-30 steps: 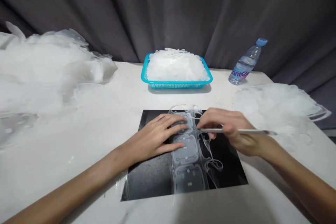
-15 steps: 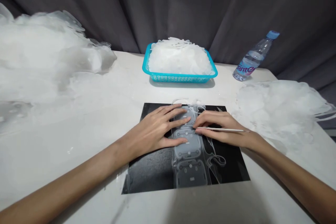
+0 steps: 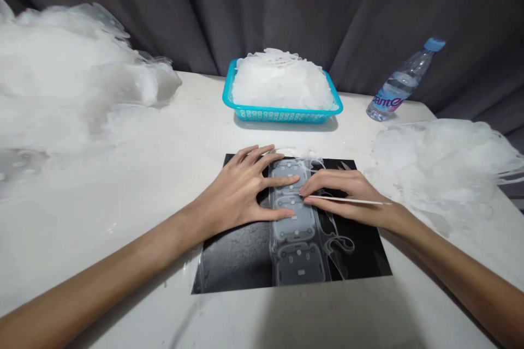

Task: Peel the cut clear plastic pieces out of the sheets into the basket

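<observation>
A translucent molded sheet (image 3: 301, 263) with rounded rectangular panels lies on a black mat (image 3: 237, 256). My left hand (image 3: 248, 188) is spread, with its thumb and index finger resting on the upper panels and its other fingers reaching over the sheet's left side and the mat. Pinched in my right hand (image 3: 339, 191) is a thin white stick (image 3: 352, 200), its tip hidden by the fingertips at the seam between two panels. Curled strips of clear trim (image 3: 339, 242) lie just right of the sheet.
Behind the mat stands a blue basket (image 3: 282, 114) heaped with translucent white pieces (image 3: 282, 82). A water bottle (image 3: 399, 90) is at the back right. Piles of filmy white material lie left (image 3: 69, 82) and right (image 3: 442, 163). A dark curtain (image 3: 286, 5) hangs behind the white table (image 3: 123, 196).
My left fingers have spread wider and shifted a little left, baring more of the top panel. My right hand keeps its pinch near the seam. The whole view has shifted slightly.
</observation>
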`<state>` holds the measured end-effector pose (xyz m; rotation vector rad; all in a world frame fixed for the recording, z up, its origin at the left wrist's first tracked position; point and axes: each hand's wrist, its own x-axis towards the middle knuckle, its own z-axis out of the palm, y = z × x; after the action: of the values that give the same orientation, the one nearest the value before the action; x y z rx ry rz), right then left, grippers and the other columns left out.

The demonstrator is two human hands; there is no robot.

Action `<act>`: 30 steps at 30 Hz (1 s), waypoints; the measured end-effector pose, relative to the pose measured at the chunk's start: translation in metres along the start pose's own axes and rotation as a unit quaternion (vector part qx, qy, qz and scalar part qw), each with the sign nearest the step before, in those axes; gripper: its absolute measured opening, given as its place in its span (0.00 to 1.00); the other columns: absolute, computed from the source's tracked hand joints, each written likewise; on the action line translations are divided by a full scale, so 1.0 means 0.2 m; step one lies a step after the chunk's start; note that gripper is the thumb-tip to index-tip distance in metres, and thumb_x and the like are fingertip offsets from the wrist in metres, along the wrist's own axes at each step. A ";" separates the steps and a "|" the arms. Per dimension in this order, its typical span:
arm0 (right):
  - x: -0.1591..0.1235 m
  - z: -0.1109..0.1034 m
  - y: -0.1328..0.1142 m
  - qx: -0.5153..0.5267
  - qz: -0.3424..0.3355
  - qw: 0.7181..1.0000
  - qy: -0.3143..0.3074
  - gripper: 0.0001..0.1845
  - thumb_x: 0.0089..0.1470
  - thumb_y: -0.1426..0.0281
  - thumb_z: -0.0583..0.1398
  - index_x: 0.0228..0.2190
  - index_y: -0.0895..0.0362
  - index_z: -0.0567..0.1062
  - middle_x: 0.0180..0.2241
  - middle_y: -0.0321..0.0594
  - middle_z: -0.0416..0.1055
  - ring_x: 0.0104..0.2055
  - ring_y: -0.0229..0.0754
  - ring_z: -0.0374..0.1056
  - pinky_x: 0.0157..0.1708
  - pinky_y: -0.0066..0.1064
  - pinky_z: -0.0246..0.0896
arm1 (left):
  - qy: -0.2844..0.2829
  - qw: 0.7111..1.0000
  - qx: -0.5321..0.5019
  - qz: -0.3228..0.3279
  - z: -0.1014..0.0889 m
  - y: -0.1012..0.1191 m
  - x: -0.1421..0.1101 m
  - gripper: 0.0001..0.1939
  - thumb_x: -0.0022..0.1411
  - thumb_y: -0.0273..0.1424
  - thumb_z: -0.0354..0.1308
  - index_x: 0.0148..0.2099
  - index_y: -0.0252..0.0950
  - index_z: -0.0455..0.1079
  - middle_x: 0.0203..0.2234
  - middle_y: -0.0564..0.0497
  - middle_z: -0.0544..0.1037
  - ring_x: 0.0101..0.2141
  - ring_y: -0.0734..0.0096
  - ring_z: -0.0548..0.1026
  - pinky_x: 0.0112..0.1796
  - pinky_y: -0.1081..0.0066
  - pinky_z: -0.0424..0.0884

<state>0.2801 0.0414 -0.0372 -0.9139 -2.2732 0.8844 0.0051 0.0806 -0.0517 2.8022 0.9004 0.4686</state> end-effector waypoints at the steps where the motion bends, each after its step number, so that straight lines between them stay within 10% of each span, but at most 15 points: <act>1: 0.00 0.00 0.00 0.002 -0.003 1.000 -0.001 0.07 0.70 0.67 0.62 0.45 0.52 0.80 0.45 0.39 0.82 0.48 0.44 0.78 0.51 0.36 0.73 | 0.003 1.000 0.006 0.005 0.00 0.00 0.00 0.32 0.64 0.60 0.62 0.65 0.54 0.75 0.68 0.43 0.69 0.70 0.40 0.62 0.67 0.41 0.56; 22: 0.02 0.00 0.00 -0.090 -0.098 0.990 -0.037 0.09 0.72 0.73 0.56 0.48 0.57 0.77 0.47 0.47 0.80 0.50 0.45 0.77 0.50 0.37 0.73 | 0.023 0.999 0.029 0.027 0.01 -0.01 0.00 0.33 0.66 0.60 0.60 0.66 0.52 0.75 0.66 0.41 0.71 0.69 0.42 0.64 0.69 0.43 0.53; 30: -0.03 -0.15 -0.06 -0.053 -0.022 0.997 -0.053 0.08 0.72 0.71 0.58 0.47 0.53 0.78 0.48 0.42 0.80 0.48 0.44 0.78 0.48 0.35 0.74 | 0.017 1.000 0.013 0.017 0.01 -0.01 0.01 0.33 0.65 0.60 0.61 0.65 0.53 0.75 0.67 0.43 0.71 0.68 0.43 0.64 0.69 0.42 0.53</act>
<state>0.2998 0.0416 -0.0099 -0.8776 -2.4424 0.8180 0.0057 0.0823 -0.0532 2.8459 0.8743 0.5141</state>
